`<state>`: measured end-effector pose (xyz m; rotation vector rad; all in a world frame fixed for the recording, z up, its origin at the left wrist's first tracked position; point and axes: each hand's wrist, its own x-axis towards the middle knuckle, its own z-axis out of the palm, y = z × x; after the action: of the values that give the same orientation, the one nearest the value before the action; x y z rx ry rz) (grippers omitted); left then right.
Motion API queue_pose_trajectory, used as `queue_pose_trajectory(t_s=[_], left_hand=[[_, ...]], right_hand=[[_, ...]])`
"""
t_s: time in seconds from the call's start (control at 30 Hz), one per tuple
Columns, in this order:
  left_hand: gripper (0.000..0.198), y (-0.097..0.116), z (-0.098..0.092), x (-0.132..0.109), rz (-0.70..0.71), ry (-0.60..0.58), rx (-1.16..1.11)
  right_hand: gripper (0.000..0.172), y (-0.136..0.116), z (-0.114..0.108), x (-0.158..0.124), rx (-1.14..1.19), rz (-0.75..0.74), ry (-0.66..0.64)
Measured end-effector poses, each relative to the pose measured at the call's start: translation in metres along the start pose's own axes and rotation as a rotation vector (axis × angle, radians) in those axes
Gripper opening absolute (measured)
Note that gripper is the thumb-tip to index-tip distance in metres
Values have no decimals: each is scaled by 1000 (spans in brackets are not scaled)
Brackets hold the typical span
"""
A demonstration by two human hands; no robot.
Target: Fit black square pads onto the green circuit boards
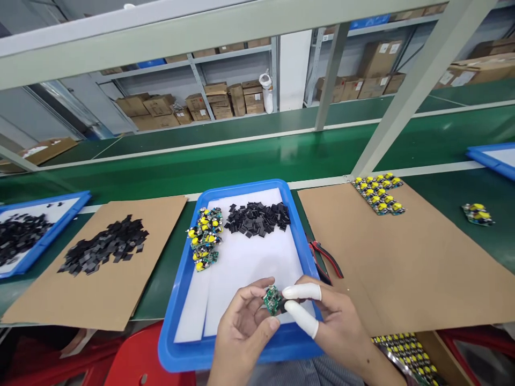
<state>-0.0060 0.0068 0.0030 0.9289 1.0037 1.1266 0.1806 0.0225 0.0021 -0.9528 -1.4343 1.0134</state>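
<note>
My left hand point(249, 321) is closed on a small green circuit board point(272, 300), held over the near part of a blue tray point(167, 343). White covers sit on the thumb and a finger of my right hand point(325, 311), which pinches a small black piece point(282, 306) against the board's right side. Whether the piece is fixed to the board I cannot tell. Inside the tray, a heap of flat black pieces point(257, 219) lies at the back, and a cluster of circuit boards with yellow parts point(205, 236) lies along the left.
Red-handled pliers point(328, 260) lie right of the tray. A cardboard sheet point(382, 268) on the right bears rows of boards point(378, 194). On the left, another sheet point(100, 311) holds more black pieces point(107, 246). A slanted metal post point(422, 86) rises behind. Below right stands a box of boards point(414, 354).
</note>
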Motion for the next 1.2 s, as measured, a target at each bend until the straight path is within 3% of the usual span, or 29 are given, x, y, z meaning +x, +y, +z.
queue_pose_trajectory(t_s=[0.2, 0.37, 0.57, 0.8, 0.93, 1.2], left_hand=[[34, 6, 13, -7, -52, 67, -2], [36, -1, 2, -6, -88, 94, 73], [39, 1, -4, -4, -135, -79, 64], [38, 9, 2, -5, -170, -115, 88], [33, 7, 1, -4, -160, -65, 113], [28, 0, -4, -3, -138, -124, 103]], right_hand=[[21, 2, 1, -4, 31, 17, 74], [31, -1, -2, -10, 9, -49, 5], [33, -4, -1, -11, 12, -46, -5], [26, -3, 2, -9, 4, 10, 18], [23, -5, 1, -8, 6, 44, 16], [22, -2, 3, -14, -67, 32, 32]])
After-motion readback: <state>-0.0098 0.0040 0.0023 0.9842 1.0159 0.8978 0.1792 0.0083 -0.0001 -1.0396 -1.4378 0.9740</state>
